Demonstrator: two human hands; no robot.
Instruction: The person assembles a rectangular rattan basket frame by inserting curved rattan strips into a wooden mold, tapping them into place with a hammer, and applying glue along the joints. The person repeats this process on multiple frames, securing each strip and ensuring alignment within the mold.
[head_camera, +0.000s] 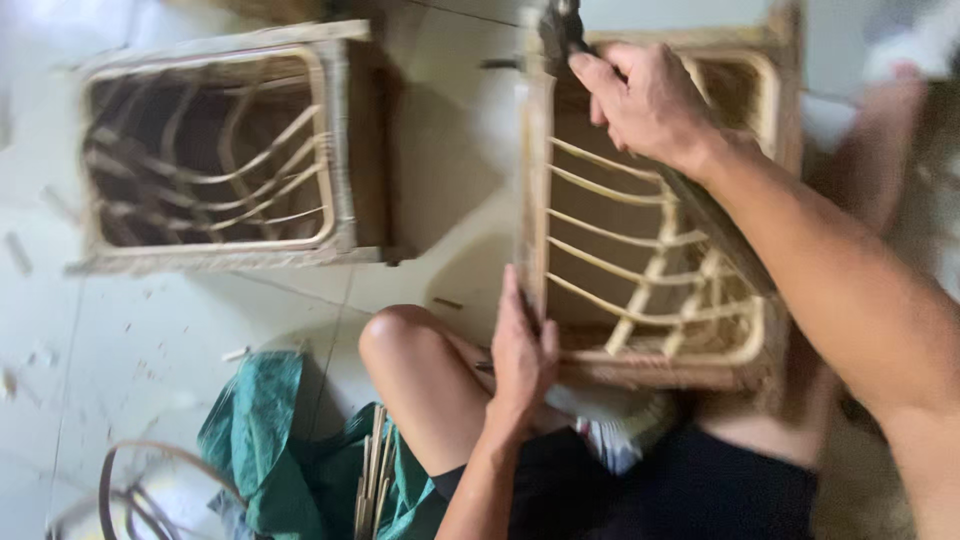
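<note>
The rattan frame (650, 290) stood on the floor (150, 340) against the person's bent knee (400, 340). The left hand (522, 350) clasped its lower corner; the right hand (645, 100) had its grip closed round a dark tool (558, 30) at the top rail. A second frame (220, 150) lay well apart, green cloth (280, 440) nearby.

Pale tan rattan frame (650, 290), teal cloth (270, 440), black shorts (700, 490).
</note>
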